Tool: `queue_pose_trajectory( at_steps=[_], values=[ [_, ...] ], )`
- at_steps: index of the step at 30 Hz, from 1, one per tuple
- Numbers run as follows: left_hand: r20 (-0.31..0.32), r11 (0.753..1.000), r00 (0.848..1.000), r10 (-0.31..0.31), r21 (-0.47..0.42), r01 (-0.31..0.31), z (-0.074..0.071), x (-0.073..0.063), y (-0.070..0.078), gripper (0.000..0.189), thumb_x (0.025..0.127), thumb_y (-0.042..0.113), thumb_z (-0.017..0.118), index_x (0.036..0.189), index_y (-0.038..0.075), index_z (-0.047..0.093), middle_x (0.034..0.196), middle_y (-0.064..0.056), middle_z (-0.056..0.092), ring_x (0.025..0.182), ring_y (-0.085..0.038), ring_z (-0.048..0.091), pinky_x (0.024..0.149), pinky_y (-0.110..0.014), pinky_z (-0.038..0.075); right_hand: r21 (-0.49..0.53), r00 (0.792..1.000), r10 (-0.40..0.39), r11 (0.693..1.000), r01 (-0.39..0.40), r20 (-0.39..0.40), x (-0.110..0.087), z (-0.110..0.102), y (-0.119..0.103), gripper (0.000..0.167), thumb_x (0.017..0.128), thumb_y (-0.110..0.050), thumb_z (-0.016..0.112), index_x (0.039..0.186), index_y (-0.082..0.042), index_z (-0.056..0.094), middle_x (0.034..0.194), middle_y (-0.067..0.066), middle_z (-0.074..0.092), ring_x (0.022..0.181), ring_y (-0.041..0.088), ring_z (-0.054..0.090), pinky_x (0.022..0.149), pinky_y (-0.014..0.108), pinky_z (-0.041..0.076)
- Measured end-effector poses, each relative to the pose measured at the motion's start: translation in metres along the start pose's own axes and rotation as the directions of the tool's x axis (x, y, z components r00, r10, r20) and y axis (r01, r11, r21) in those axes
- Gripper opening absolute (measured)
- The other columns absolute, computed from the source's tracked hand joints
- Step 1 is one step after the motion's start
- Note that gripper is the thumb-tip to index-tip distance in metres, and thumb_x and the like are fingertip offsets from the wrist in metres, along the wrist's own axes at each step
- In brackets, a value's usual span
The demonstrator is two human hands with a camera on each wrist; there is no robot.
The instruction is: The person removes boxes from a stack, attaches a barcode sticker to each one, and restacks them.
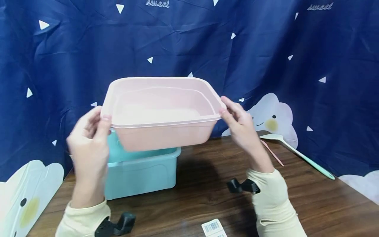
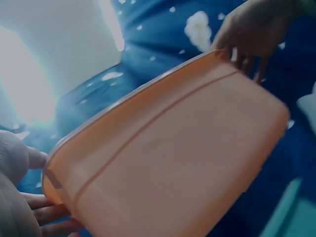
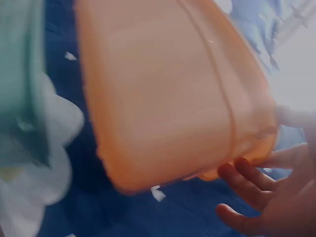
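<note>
A pink plastic bin (image 1: 163,135) is lifted above the table, its open top tipped toward the head camera. My left hand (image 1: 88,141) grips its left rim, thumb on top and fingers beneath. At the opposite end my right hand (image 1: 240,121) pinches the right rim between thumb and fingers. Both wrist views show the outside wall of the pink bin (image 2: 173,143), with the right hand's fingers (image 3: 252,180) under its rim. Behind and below it, a turquoise bin (image 1: 142,177) stands on the table, partly hidden by the pink bin and left hand.
On the brown wooden table (image 1: 189,210) lie a long-handled white and mint tool (image 1: 308,158) and a thin pink stick (image 1: 272,153) at the right. A barcode label (image 1: 214,228) lies at the front edge. A dark blue curtain (image 1: 189,39) hangs behind.
</note>
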State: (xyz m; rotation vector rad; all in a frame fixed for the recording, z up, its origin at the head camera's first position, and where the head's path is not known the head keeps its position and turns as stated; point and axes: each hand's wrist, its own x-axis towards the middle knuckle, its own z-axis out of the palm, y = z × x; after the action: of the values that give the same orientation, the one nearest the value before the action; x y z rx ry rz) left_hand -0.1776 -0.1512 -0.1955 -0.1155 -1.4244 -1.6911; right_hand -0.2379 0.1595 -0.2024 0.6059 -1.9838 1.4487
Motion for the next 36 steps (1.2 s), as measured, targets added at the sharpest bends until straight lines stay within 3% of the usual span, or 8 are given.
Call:
queue_pose_trajectory(
  at_steps=[6,9,13,16,21,26,31,36],
  values=[
    [0.129,0.994,0.990,-0.054,0.104,0.041,0.033,-0.023,-0.014,0.040,0.097,0.011,0.065,0.135,0.003,0.061,0.123,-0.013,0.068,0.106,-0.011,0.061,0.082,-0.018,0.049,0.128,0.993,0.099,0.986,-0.105,0.057,0.000,-0.048,0.006,0.052,0.101,-0.010,0.059,0.147,0.008,0.043,0.113,-0.004,0.069,0.101,-0.001,0.063,0.092,0.010,0.048],
    [0.192,0.995,0.978,-0.085,0.068,0.073,0.047,-0.036,-0.021,0.042,0.097,0.010,0.065,0.139,0.006,0.059,0.129,-0.017,0.066,0.114,-0.014,0.060,0.086,-0.021,0.049,0.057,0.991,0.105,0.992,-0.109,0.079,-0.001,-0.072,0.012,0.056,0.101,-0.014,0.061,0.147,0.010,0.041,0.105,-0.018,0.069,0.099,-0.003,0.064,0.088,0.007,0.048],
    [0.258,0.994,0.961,-0.103,0.070,0.088,0.063,-0.057,-0.030,0.046,0.096,0.010,0.067,0.141,0.009,0.057,0.131,-0.013,0.065,0.119,-0.018,0.058,0.090,-0.029,0.049,-0.052,0.988,0.102,0.994,-0.097,0.113,-0.003,-0.103,0.026,0.051,0.099,-0.009,0.062,0.145,0.009,0.047,0.106,-0.021,0.069,0.097,-0.005,0.064,0.084,0.007,0.049],
    [0.291,0.993,0.953,-0.087,0.097,0.061,0.075,-0.075,-0.038,0.048,0.094,0.011,0.069,0.141,0.009,0.057,0.129,-0.013,0.065,0.119,-0.020,0.058,0.092,-0.035,0.050,-0.014,0.981,0.121,0.993,-0.120,0.149,-0.005,-0.125,0.044,0.044,0.097,-0.002,0.064,0.139,0.004,0.055,0.109,-0.016,0.072,0.096,-0.002,0.067,0.082,0.009,0.051],
    [0.307,0.987,0.939,-0.155,0.084,0.136,0.091,-0.097,-0.061,0.049,0.092,0.010,0.073,0.139,0.007,0.058,0.124,-0.013,0.066,0.107,-0.022,0.063,0.085,-0.028,0.055,-0.069,0.956,0.202,0.979,-0.191,0.212,-0.008,-0.154,0.077,0.038,0.096,-0.002,0.065,0.133,-0.008,0.062,0.110,-0.019,0.072,0.098,-0.005,0.066,0.084,0.007,0.048],
    [0.270,0.964,0.925,-0.267,0.060,0.260,0.102,-0.116,-0.088,0.048,0.091,0.008,0.074,0.137,0.004,0.059,0.121,-0.014,0.066,0.102,-0.024,0.065,0.081,-0.022,0.056,-0.252,0.911,0.306,0.938,-0.238,0.277,-0.007,-0.165,0.103,0.049,0.095,-0.010,0.069,0.140,0.003,0.055,0.113,-0.029,0.066,0.102,-0.014,0.059,0.083,0.007,0.047],
    [0.255,0.935,0.899,-0.355,0.121,0.334,0.106,-0.132,-0.107,0.048,0.093,0.007,0.071,0.138,0.002,0.057,0.124,-0.014,0.066,0.111,-0.025,0.062,0.089,-0.035,0.057,-0.331,0.872,0.367,0.908,-0.258,0.326,-0.009,-0.167,0.125,0.056,0.092,-0.014,0.073,0.140,0.008,0.053,0.114,-0.014,0.071,0.098,-0.010,0.062,0.080,0.012,0.051],
    [0.257,0.922,0.888,-0.381,0.181,0.343,0.104,-0.140,-0.119,0.050,0.094,0.008,0.068,0.141,0.000,0.053,0.132,-0.016,0.063,0.118,-0.027,0.061,0.095,-0.043,0.056,-0.357,0.857,0.356,0.907,-0.222,0.373,-0.013,-0.167,0.141,0.054,0.089,-0.011,0.075,0.137,0.008,0.056,0.108,0.004,0.075,0.095,-0.003,0.063,0.079,0.014,0.049]
  ],
)
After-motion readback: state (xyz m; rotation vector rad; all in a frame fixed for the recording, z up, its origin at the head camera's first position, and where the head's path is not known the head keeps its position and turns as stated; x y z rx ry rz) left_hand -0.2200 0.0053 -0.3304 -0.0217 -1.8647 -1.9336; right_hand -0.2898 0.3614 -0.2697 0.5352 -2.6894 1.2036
